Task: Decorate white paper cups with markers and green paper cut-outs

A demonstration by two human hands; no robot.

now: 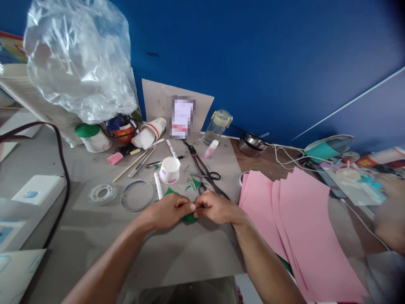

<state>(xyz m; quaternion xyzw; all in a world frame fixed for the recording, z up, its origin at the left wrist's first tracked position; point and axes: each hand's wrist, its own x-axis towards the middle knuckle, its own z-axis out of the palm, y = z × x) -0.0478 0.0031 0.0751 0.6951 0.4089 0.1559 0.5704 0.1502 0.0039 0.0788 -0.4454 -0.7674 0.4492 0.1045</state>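
Note:
My left hand (pixel 171 210) and my right hand (pixel 218 207) meet over the table, fingertips pinched close together. Between them is a small green paper piece (pixel 190 218), mostly covered by the fingers. Both hands are closed on it. Just beyond my right hand lie black-handled scissors (pixel 214 175), blades pointing left, among green paper scraps (pixel 193 183). A small white paper cup (pixel 169 170) with pink marks stands beyond my left hand, beside a white stick-like tube (pixel 158 185).
Pink paper sheets (pixel 300 219) lie right of my right arm. Tape rolls (pixel 103 193) sit at left. A glue stick (pixel 211 149), glass bottle (pixel 218 126), lanyard (pixel 198 160) and propped phone (pixel 182 116) are further back. Another person's arm (pixel 390 211) shows at far right.

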